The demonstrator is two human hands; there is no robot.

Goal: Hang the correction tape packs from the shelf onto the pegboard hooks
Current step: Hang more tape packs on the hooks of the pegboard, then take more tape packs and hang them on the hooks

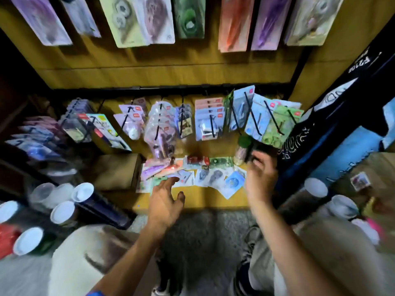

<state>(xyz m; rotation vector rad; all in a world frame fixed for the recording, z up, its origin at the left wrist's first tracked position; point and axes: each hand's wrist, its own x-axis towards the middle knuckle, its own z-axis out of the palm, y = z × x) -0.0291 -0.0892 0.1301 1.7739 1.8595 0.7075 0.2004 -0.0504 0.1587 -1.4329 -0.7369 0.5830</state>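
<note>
Head view: I am reaching my left hand (165, 198), fingers spread and holding nothing, toward the loose packs (192, 175) lying flat, overlapping, along the shelf's (192, 199) back edge. My right hand (259, 175) is blurred; I cannot tell its grip. Next, I judge, comes pinching one pack and threading it onto a hook (252, 116).

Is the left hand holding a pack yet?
No. The left hand is open, fingers spread over loose packs on the shelf.
</note>
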